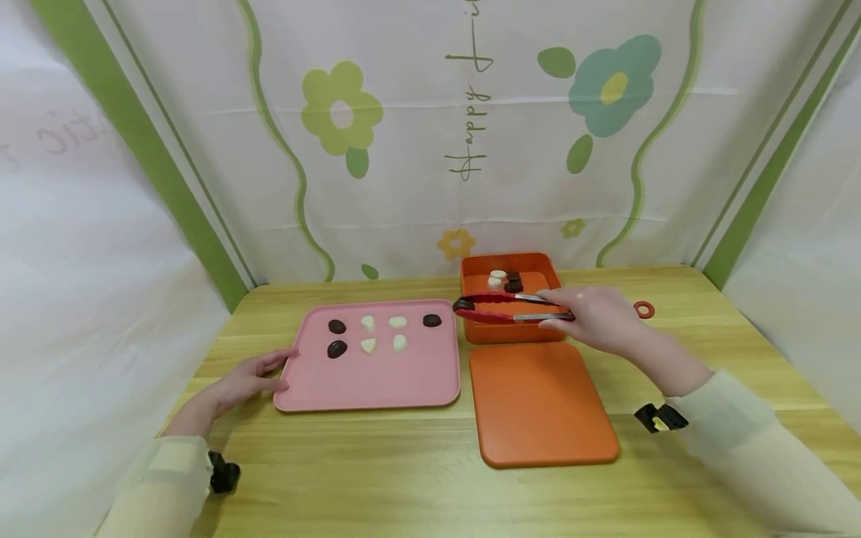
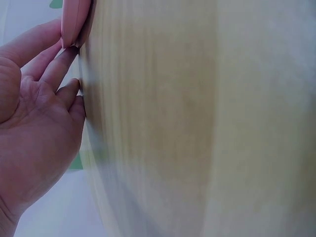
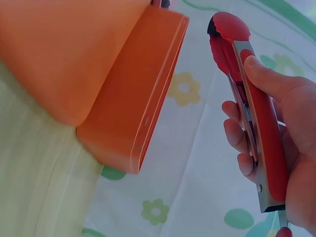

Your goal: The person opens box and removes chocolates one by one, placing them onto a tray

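My right hand [image 1: 599, 317] grips red-and-silver tongs [image 3: 266, 143]. Between their red tips is a dark brown chocolate [image 1: 463, 304], over the gap between the pink tray [image 1: 377, 385] and the orange box [image 1: 514, 334]. Several white chocolates [image 1: 398, 322] and 3 dark ones [image 1: 337, 349] lie on the tray, in two rows. At the tray's left edge, my left hand [image 1: 245, 379] touches the rim with its thumb and fingertips spread apart; the left wrist view shows the fingers [image 2: 59, 66] fairly straight there. White pieces [image 1: 496, 279] and dark pieces [image 1: 514, 283] sit in the box.
In front of the box lies a flat orange lid [image 1: 541, 403] on the wooden table [image 1: 350, 471]. A small red ring [image 1: 643, 309] rests to the right, beyond my right forearm. White printed curtains [image 1: 403, 202] stand behind the table and at both sides.
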Available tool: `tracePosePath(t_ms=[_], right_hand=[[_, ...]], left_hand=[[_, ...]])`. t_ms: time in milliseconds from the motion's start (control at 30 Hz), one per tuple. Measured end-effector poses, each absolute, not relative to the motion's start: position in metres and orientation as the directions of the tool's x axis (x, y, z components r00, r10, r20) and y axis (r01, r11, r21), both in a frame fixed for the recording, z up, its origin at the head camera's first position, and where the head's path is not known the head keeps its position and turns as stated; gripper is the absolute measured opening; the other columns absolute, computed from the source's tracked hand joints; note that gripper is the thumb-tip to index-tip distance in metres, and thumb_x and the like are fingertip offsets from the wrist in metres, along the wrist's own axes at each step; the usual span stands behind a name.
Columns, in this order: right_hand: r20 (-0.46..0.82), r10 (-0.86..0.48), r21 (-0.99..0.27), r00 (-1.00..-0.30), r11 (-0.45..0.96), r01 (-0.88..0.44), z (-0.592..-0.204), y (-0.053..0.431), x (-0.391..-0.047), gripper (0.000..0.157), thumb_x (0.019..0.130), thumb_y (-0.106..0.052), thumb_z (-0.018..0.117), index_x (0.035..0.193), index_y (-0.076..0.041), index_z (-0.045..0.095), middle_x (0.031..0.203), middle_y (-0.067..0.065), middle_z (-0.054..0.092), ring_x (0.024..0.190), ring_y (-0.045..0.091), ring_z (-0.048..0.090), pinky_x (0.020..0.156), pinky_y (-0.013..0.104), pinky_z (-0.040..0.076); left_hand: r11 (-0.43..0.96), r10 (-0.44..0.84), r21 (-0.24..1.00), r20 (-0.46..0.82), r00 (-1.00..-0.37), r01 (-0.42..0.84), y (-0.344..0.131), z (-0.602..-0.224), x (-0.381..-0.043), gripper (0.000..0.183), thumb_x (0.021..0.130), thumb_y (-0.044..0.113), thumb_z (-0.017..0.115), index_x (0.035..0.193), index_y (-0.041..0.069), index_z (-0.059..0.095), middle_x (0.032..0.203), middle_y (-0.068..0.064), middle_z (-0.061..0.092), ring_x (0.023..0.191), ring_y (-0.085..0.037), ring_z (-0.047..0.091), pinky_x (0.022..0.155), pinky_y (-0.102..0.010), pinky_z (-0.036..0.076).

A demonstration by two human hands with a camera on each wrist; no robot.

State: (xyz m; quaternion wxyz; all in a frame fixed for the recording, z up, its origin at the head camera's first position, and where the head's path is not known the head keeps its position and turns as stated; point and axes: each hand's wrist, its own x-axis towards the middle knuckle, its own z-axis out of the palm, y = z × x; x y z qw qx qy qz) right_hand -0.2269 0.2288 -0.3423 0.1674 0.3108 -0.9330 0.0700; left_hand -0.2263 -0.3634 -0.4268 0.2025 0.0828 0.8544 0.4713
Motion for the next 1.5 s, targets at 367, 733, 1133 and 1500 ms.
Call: tracePosePath(t_ms=[367,733,1133,1500], right_hand=[[0.335,-0.620,-0.018,-0.709,0.748,-0.663,-0.352,0.203,-0.224,0.049,0.080,-0.036,0.079,0.120,-0.009,0.070,0.111,0.010,0.071,0.086,0.027,0.070,0.062,0.039,0.055],[0.274,-0.688,-0.002,-0.672,0.698,-0.716,-0.359,0.181,-0.233,0.040,0.082,-0.042,0.076,0.110,-0.015,0.071,0.101,0.001,0.072,0.074,0.018,0.066,0.058,0.033,0.050],[0.235,-0.691,-0.004,-0.684,0.703,-0.711,-0.367,0.170,-0.240,0.035,0.082,-0.038,0.078,0.104,-0.013,0.068,0.091,0.000,0.071,0.069,0.016,0.062,0.057,0.032,0.048],[0.246,-0.698,0.097,-0.673,0.708,-0.699,-0.374,0.159,-0.237,0.040,0.082,-0.039,0.077,0.107,-0.010,0.067,0.088,0.002,0.070,0.064,0.018,0.063,0.051,0.031,0.048]], left_hand=[[0.543,0.318,0.837,-0.276,-0.907,-0.064,-0.361,-0.424,-0.225,0.072,0.092,0.017,0.068,0.150,-0.001,0.030,0.154,-0.027,0.019,0.142,-0.045,0.008,0.110,-0.064,0.003],[0.556,0.328,0.830,-0.263,-0.908,-0.039,-0.363,-0.426,-0.226,0.071,0.091,0.017,0.068,0.150,-0.001,0.032,0.154,-0.027,0.020,0.142,-0.045,0.008,0.110,-0.064,0.004],[0.571,0.332,0.820,-0.251,-0.909,-0.018,-0.364,-0.428,-0.228,0.071,0.091,0.019,0.069,0.150,0.000,0.033,0.154,-0.027,0.022,0.142,-0.045,0.010,0.110,-0.064,0.006],[0.541,0.332,0.840,-0.257,-0.908,-0.039,-0.365,-0.428,-0.227,0.072,0.091,0.017,0.069,0.150,-0.001,0.032,0.153,-0.028,0.023,0.142,-0.045,0.011,0.110,-0.063,0.006]])
